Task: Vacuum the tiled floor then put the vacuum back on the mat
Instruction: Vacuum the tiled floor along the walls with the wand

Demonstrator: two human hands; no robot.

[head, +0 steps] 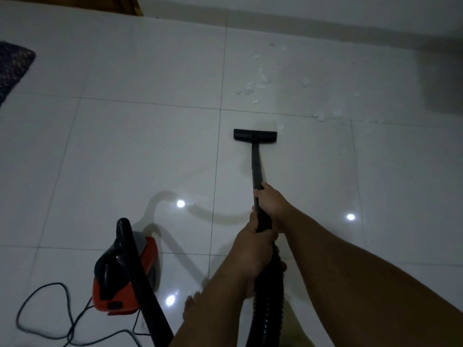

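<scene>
Head cam: both hands are wrapped round the wand [256,166], right hand [271,201] higher up, left hand [253,244] lower where the hose [269,296] joins. The nozzle [255,135] sits flat on the floor [125,151], just short of the white debris [258,83] scattered ahead and to the right. The vacuum [122,276] sits behind-left, cord [50,321] looping loose beside it; the mat [12,66] is far off at the left edge.

What I'd worry about: pushing further probably yanks the hose tight and drags or tips the vacuum, and that cord looks like a trip hazard near the bare foot [193,309]. It's dim, so fine bits blend into the tiles. The mat is mostly cut off, and the hose's lower stretch is hidden behind the arms.
</scene>
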